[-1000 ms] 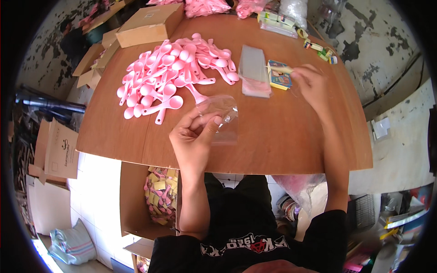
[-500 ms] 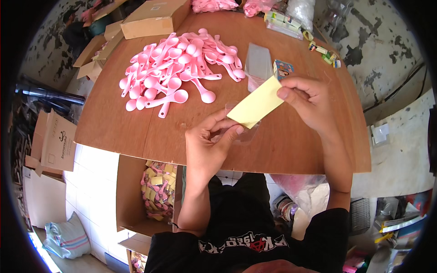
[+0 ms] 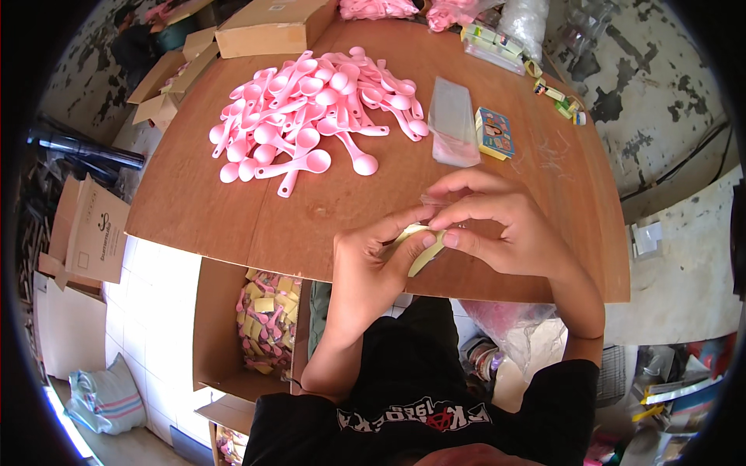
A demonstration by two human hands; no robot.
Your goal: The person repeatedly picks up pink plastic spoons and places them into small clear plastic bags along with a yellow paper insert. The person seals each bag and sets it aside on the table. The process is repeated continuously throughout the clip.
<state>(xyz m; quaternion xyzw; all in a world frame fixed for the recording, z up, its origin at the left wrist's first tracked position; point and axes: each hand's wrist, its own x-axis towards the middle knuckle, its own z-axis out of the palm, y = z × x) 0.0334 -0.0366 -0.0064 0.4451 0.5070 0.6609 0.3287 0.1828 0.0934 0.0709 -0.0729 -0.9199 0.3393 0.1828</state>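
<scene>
Both hands meet over the front edge of the brown table. My left hand (image 3: 369,252) pinches a pale yellow card (image 3: 420,247), which is bent or curled and partly covered by my fingers. My right hand (image 3: 493,221) is closed at the fingertips on a clear plastic bag (image 3: 434,200) beside the card, its thumb near the card's edge. Beyond them lie a stack of clear plastic bags (image 3: 453,116) and a small stack of blue printed cards (image 3: 495,133). A large heap of pink measuring spoons (image 3: 311,116) lies to the left.
An open carton (image 3: 214,326) below the table's left front holds packed spoons with yellow cards. A closed cardboard box (image 3: 272,31) sits at the back left. Pink bundles (image 3: 377,8) and a clear box (image 3: 493,50) are at the far edge. A white sack (image 3: 107,396) rests on the floor.
The yellow card, held out flat between both hands before, is now bent and lower. My right hand has moved left and down to my left hand, uncovering the blue cards.
</scene>
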